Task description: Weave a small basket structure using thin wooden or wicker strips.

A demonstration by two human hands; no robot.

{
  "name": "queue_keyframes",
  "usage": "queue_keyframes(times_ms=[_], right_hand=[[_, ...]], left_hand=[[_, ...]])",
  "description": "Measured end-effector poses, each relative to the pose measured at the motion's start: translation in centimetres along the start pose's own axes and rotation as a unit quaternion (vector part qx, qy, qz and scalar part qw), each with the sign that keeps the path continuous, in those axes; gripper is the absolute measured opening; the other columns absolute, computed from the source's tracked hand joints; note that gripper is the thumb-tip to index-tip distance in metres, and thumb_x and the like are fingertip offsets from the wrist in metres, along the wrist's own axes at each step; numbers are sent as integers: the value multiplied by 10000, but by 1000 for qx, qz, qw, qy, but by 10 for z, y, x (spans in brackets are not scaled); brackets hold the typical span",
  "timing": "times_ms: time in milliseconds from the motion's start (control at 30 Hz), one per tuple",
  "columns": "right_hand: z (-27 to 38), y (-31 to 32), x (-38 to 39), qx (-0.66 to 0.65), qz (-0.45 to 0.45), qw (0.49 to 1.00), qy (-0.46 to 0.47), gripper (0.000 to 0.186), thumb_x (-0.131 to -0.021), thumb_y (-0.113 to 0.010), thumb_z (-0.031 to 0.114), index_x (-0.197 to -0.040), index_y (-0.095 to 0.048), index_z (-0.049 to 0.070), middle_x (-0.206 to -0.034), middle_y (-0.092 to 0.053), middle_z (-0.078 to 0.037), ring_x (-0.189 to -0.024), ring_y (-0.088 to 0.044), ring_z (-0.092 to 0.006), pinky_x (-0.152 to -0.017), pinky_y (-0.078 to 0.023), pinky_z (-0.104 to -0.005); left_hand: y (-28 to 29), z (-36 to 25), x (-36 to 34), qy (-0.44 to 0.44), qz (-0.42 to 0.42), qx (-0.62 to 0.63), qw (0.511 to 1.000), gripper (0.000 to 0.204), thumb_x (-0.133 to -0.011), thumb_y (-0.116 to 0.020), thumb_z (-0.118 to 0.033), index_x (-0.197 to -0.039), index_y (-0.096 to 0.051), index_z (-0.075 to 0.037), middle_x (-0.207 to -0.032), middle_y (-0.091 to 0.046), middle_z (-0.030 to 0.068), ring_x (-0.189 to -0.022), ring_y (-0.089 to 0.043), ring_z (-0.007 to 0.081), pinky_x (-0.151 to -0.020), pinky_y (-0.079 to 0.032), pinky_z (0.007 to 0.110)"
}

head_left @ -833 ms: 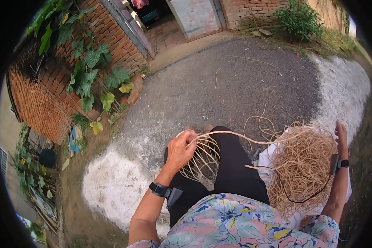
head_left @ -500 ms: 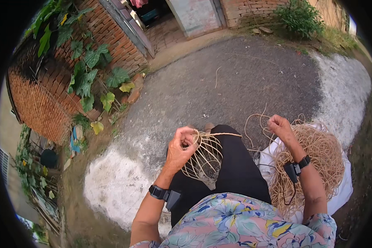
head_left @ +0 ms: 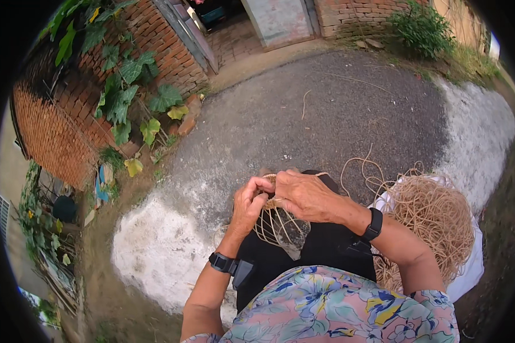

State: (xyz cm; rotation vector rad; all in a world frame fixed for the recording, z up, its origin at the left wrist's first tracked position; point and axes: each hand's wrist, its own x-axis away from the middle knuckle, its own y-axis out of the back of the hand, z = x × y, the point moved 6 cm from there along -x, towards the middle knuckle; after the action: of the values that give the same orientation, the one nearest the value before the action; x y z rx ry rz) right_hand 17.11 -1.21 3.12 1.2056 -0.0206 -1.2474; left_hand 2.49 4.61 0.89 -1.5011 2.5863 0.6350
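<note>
Between my knees hangs a small open-work cord basket (head_left: 276,227), its tan strands spreading down from a rim. My left hand (head_left: 250,204) is closed on the left side of that rim, thumb and fingers pinching it. Right against it, my right hand (head_left: 306,195) is closed on the rim from the other side, its back upward and hiding most of the fingertips. A short strand of cord (head_left: 321,174) shows past the right knuckles. Just what the right fingertips pinch is partly hidden.
A large tangled heap of tan cord (head_left: 435,220) lies on a white sack (head_left: 469,271) at my right. Loose loops of cord (head_left: 363,163) trail from it over the dark ground. Farther off are a brick wall (head_left: 169,54), a doorway and leafy vines (head_left: 120,103).
My right hand has come left from beside the cord heap to the basket's rim, meeting my left hand. The left hand still grips the basket in nearly the same place.
</note>
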Motion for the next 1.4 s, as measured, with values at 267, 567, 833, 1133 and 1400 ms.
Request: queue_keyframes(times_ms=[267,567,833,1133,1400], right_hand=[[29,24,59,-23,55,996,-68,262,-922,-626,284,-792,-617,57,-737,-608,-105,-695,-636,-322,-612,-483,-434],[-69,145,263,228,-95,860,-447,386,-998,-526,369,-868,-651,28,-782,-658,-156,-663,-620,-361,-598,-475,-431],[-187,200,515,82,-383,716,-577,428,-976,-525,366,-849,-638,-26,-628,-613,-123,-510,-554,-255,-516,-455,-403],[-205,115,449,74,-204,720,-659,338,-892,-586,287,-790,-640,-31,-630,-616,-106,-572,-578,-194,-595,-485,-376],[-44,-1,132,-44,-37,985,-166,433,-905,-637,372,-1209,-622,63,-1098,-634,-113,-1113,-545,-281,-1012,-322,-423]], left_hand=[[-7,-8,4,-94,28,-141,985,87,-756,-605,-40,-835,-583,-9,-917,-640,118,-888,-630,266,-812,-498,360],[-8,5,-1,-62,5,-123,990,89,-743,-628,-37,-780,-549,-25,-834,-648,87,-822,-615,269,-831,-451,366],[-7,3,-3,-47,29,-154,987,82,-758,-621,-75,-793,-563,-29,-830,-646,85,-824,-610,265,-831,-444,371],[-6,12,-7,49,49,-108,992,123,-865,-583,-137,-806,-528,-44,-853,-604,27,-825,-546,111,-763,-459,266],[-8,7,-8,47,63,-92,993,116,-847,-621,-97,-795,-531,-44,-810,-607,29,-769,-563,121,-720,-470,295]])
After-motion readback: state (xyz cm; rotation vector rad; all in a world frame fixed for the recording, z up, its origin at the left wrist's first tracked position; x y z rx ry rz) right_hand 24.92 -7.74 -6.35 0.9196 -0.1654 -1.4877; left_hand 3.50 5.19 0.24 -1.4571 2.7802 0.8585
